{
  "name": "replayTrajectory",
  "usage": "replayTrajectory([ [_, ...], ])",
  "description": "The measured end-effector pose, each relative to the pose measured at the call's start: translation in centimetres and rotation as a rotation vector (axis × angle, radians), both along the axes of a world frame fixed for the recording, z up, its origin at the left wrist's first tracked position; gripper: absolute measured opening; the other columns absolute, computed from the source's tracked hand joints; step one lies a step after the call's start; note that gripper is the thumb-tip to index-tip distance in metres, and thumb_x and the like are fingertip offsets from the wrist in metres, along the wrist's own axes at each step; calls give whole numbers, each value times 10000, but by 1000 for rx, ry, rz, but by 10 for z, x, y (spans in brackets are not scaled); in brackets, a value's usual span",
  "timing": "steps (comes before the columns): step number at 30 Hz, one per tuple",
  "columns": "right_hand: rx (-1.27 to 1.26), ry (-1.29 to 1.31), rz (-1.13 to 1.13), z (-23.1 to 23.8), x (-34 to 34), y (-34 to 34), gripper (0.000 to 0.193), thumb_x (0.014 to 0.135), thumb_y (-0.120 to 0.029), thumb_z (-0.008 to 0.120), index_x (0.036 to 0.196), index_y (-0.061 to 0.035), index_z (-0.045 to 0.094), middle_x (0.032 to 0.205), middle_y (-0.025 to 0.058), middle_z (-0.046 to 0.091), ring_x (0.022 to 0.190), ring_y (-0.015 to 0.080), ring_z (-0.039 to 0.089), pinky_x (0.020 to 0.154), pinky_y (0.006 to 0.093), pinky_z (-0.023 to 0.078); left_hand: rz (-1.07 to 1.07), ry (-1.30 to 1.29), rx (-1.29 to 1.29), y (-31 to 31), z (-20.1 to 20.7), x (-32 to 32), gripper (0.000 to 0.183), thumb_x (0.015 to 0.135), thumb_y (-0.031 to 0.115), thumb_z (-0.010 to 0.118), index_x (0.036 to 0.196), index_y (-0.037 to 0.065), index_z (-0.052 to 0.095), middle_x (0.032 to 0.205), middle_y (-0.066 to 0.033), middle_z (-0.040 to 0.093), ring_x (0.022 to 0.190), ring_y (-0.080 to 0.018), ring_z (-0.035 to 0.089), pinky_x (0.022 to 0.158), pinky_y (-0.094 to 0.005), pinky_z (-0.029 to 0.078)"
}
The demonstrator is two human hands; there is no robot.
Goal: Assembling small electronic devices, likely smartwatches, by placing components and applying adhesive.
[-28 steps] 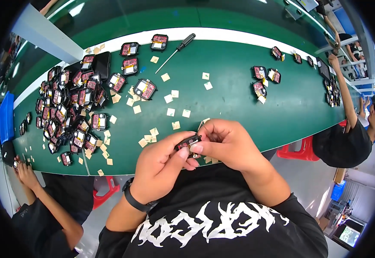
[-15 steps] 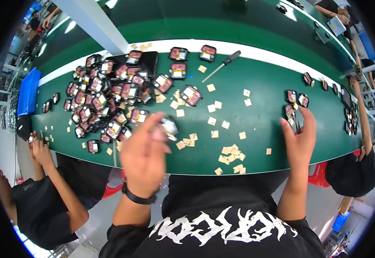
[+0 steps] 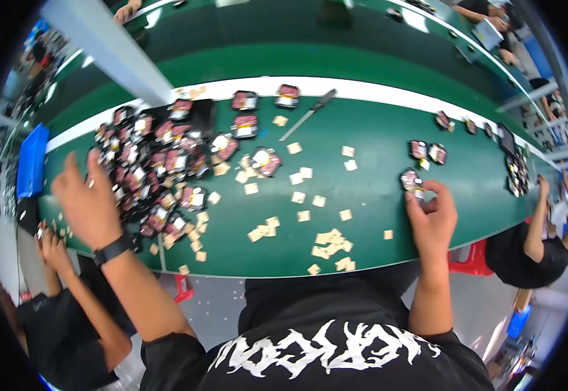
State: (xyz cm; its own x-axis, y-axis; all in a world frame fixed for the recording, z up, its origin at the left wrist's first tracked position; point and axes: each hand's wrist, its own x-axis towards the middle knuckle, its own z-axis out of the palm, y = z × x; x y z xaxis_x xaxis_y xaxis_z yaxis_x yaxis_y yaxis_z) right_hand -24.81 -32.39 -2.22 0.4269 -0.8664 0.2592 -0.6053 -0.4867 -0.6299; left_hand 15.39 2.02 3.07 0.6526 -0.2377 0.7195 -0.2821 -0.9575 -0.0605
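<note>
My left hand [image 3: 90,208] is spread, seemingly empty, while my right hand [image 3: 434,218] pinches, best lightly, the square black-and-pink module [image 3: 411,178] toward the green table's [image 3: 375,189] right edge.

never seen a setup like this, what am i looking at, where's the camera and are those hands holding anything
There is no machine arm here: these are a person's bare hands. All the pictures come from one wide fisheye camera worn on the person's head, looking down, so straight edges bend.

On the green table lie a heap of small black units with reddish and white insides, scattered cream squares and a screwdriver.

The left hand is beside the heap, slightly blurred; I can't tell if it holds anything. The right hand has its fingers at a separate black unit; whether they grip it is unclear.
</note>
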Motion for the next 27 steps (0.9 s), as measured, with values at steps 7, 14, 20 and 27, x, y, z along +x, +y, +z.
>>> replayTrajectory([
  [7,73,-147,282,12,8,30,372,722,-46,913,1001,-46,667,1096,119,754,574,115,561,501,240,430,-784,792,-776,-70,3,-141,280,1008,115,618,1255,-3,678,1084,-48,642,836,-101,555,713,-280,461],
  [14,0,-197,760,43,36,54,340,721,-73,906,975,-49,681,1117,135,758,842,276,755,674,343,608,-1227,1967,-887,-123,-25,-195,545,962,-33,654,1485,-28,500,1282,-147,667,929,-119,653,760,-242,525],
  [20,-2,-117,760,50,46,62,282,798,-108,861,1017,-45,695,1058,117,755,817,288,737,706,341,591,-1023,1983,-1094,-120,-42,-195,284,957,-88,653,1227,-18,606,978,-61,656,847,-106,680,689,-235,554],
  [27,260,39,424,48,34,60,280,896,-216,820,773,-15,669,709,113,629,566,246,596,521,368,458,-1013,1868,-1039,-120,-52,-203,246,959,-90,647,1197,-55,597,932,-41,670,816,-37,630,695,-210,524],
])
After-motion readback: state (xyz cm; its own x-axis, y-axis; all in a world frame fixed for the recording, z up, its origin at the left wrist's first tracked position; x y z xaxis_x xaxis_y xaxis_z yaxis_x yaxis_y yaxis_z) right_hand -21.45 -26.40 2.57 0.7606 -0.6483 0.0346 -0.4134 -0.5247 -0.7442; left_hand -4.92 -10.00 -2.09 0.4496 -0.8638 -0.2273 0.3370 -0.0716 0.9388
